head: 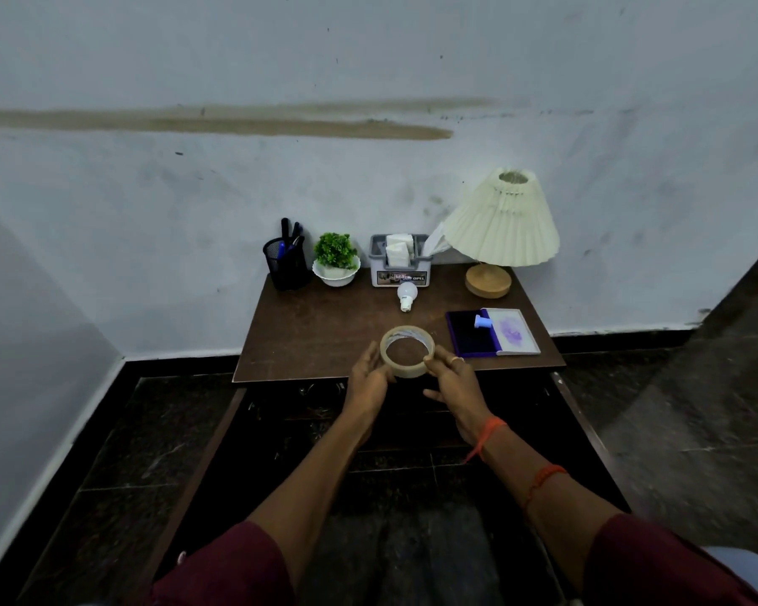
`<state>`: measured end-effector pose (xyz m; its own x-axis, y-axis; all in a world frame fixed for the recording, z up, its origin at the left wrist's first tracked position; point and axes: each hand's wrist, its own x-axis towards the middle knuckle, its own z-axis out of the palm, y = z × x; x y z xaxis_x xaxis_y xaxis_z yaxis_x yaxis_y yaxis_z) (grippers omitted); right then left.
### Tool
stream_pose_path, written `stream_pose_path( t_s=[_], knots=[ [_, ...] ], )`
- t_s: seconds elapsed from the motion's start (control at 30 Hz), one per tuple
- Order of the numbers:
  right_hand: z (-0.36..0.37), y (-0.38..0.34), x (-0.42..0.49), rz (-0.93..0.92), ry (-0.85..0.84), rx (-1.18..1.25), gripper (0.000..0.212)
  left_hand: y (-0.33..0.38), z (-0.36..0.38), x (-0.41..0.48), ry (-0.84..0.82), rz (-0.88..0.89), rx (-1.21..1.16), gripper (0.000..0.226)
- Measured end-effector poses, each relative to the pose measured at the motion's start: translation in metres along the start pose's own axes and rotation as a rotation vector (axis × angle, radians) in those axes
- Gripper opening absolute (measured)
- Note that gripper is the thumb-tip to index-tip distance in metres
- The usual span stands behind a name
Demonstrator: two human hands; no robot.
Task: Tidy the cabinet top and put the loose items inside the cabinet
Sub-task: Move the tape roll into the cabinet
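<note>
Stained pale wall fills the upper half of the frame, and below it the brown cabinet top sits at centre, with the cabinet's dark opening under its front edge, probably standing ready for the loose things.

At the upper right of the top you have a pleated lamp. Below it, by the right edge, an ink pad lies with its lid folded open. Along the wall to the left of the lamp stand a tissue box, a mesh pen holder and a small potted plant. That row looks as if it belongs there, so the things lying nearer you are likely the ones to stow.

Your left hand and right hand meet at the front edge, each gripping one side of the tape roll between fingers and thumb. The roll tilts toward you. Whether it touches the top you cannot tell. A two-sided hold seems meant to steady the ring for carrying it down.

A light bulb lies loose just in front of the tissue box, and a small stamp rests on the ink pad.
</note>
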<state>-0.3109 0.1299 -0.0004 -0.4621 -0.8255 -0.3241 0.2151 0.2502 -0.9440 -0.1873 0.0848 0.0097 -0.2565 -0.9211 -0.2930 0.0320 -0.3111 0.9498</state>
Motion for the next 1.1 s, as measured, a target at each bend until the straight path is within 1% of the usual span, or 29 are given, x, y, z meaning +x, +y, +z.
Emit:
stream_pose_path(
  t_s=[0.07, 0.17, 0.2, 0.27, 0.4, 0.67, 0.9, 1.1],
  knots=[
    [0.001, 0.005, -0.014, 0.000, -0.001, -0.017, 0.041, -0.006, -0.004, -0.012, 0.018, -0.003, -0.019, 0.070],
    [0.001, 0.017, -0.033, 0.019, -0.016, -0.014, 0.023, -0.019, -0.012, -0.027, 0.041, -0.016, -0.041, 0.071],
    [0.001, 0.021, -0.037, 0.021, -0.028, -0.009, 0.022, -0.024, -0.013, -0.031, 0.040, -0.019, -0.052, 0.072],
    [0.001, 0.029, -0.045, 0.025, -0.026, -0.004, 0.023, -0.030, -0.015, -0.039, 0.041, -0.021, -0.065, 0.071],
    [0.001, 0.046, -0.053, 0.055, 0.009, -0.003, 0.037, -0.043, -0.021, -0.049, 0.067, -0.043, -0.086, 0.069],
    [0.004, 0.073, -0.049, 0.104, 0.016, -0.026, 0.041, -0.063, -0.029, -0.051, 0.121, -0.089, -0.118, 0.069],
    [0.015, 0.098, -0.010, 0.184, 0.002, -0.063, 0.044, -0.088, -0.036, -0.016, 0.163, -0.129, -0.107, 0.068],
    [0.027, 0.126, 0.049, 0.258, -0.018, -0.113, 0.038, -0.113, -0.046, 0.039, 0.205, -0.172, -0.061, 0.066]
  ],
)
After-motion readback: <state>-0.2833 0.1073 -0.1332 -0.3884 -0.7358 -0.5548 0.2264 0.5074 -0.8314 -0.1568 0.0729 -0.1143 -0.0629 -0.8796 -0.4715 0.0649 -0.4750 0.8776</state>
